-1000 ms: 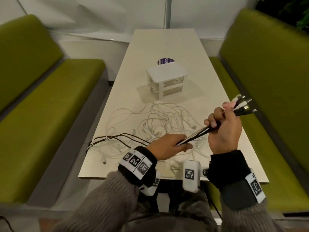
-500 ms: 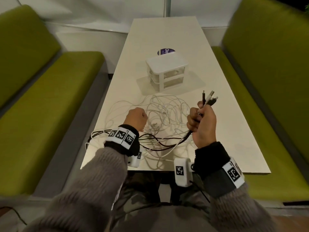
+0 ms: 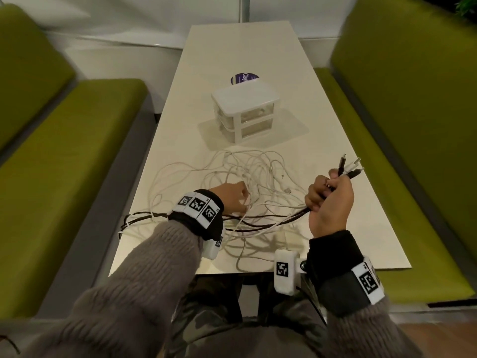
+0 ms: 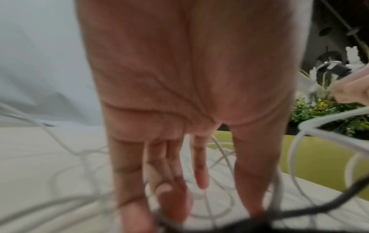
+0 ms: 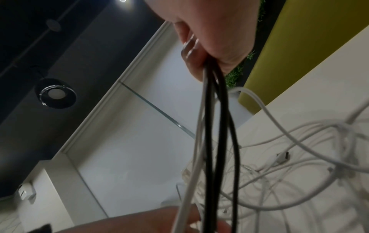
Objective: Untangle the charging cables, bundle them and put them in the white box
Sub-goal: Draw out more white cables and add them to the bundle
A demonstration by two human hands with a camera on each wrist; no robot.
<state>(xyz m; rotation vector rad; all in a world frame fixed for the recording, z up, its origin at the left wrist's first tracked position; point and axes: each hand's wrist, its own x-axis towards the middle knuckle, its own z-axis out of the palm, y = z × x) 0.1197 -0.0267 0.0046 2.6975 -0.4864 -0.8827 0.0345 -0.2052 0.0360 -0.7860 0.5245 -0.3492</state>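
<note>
My right hand (image 3: 322, 188) grips a bunch of black and white charging cables (image 3: 271, 223) in a fist above the table's right side. Their plugs (image 3: 351, 166) stick out past the thumb. In the right wrist view the black and white strands (image 5: 217, 126) hang down from the right hand (image 5: 209, 39). The strands run left under my left hand (image 3: 232, 200), which reaches down into the white cable tangle (image 3: 258, 174). In the left wrist view the left hand's fingers (image 4: 127, 165) point straight down, tips at a black cable (image 4: 299, 209). The white box (image 3: 245, 112), a small closed drawer unit, stands behind the tangle.
The cream table (image 3: 335, 241) is narrow, with green benches on the left (image 3: 64, 164) and right (image 3: 413, 151). Cable loops hang over the table's left edge (image 3: 129, 220). A round purple sticker (image 3: 244, 78) lies behind the box.
One second ago my left hand held the bunch just beside the right hand; it has moved left and down onto the tangle. The right hand has lowered, and the strands between the hands now sag.
</note>
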